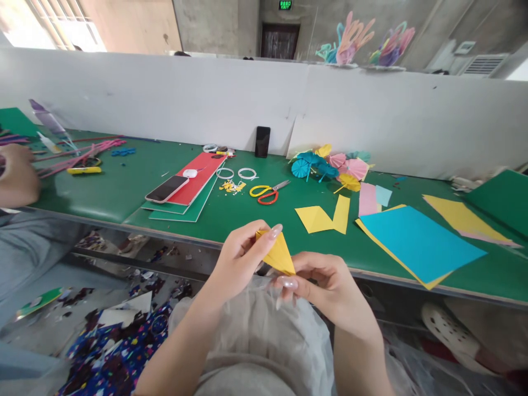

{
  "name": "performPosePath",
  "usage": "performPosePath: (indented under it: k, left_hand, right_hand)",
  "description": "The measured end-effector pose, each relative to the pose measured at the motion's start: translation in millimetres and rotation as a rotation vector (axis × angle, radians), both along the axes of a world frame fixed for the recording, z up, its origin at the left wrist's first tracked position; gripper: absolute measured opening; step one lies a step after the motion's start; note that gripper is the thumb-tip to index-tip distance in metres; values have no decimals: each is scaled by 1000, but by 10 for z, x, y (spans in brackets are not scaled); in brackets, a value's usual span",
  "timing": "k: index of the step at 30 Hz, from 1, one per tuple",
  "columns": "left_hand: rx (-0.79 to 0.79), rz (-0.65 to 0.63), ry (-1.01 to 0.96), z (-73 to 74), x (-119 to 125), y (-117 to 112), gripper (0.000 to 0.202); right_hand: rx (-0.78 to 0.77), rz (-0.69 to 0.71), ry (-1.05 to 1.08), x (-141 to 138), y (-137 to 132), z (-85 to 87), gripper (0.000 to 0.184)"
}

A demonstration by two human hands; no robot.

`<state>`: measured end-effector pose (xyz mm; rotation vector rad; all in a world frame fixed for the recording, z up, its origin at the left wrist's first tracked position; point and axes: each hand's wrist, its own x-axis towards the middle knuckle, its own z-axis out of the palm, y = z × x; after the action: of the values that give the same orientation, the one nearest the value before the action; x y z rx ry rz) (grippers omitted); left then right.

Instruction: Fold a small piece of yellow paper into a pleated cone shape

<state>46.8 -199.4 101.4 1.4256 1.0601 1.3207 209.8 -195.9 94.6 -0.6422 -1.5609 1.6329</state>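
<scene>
Head view: yellow fold pinched between two hands at the table's edge

A folded yellow paper, narrowed to a wedge, is held over the lap, just short of the near edge of the green table. Its broad upper end is gripped by the left hand, thumb and forefinger closed on it; its lower point is pinched by the fingertips of the right hand. The paper is touched by both hands and is clear of the table.

Just beyond the hands, two yellow offcuts are laid flat. Further beyond the left hand, yellow-and-red scissors are seen closed, with white rings just behind them. Beyond and outward of the left hand, a phone is rested on a red sheet stacked over green card. Outward of the right hand, a blue sheet is spread over a yellow one, with a pink slip near its far corner. Well beyond the right hand, a cluster of paper umbrellas is heaped against the white partition, where a dark phone is also propped. Far outward of the left hand, a co-worker's hand is rested on the table beside pink strips.
</scene>
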Motion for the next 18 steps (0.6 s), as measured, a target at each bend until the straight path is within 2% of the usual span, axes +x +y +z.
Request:
performPosePath:
  k: [5, 8, 12, 18]
  left_hand:
    - [-13, 3, -24, -11, -12, 9, 35]
    - [-11, 18, -7, -3, -18, 8, 35]
    - [-22, 18, 1, -11, -19, 15, 35]
    - [-220, -126, -231, -61, 49, 21, 38]
  right_hand:
    - [-37, -93, -43, -14, 20, 1, 15]
    - [-9, -109, -27, -15, 27, -8, 18]
    - [68, -62, 26, -9, 28, -31, 20]
    - [156, 18, 101, 12, 36, -154, 19]
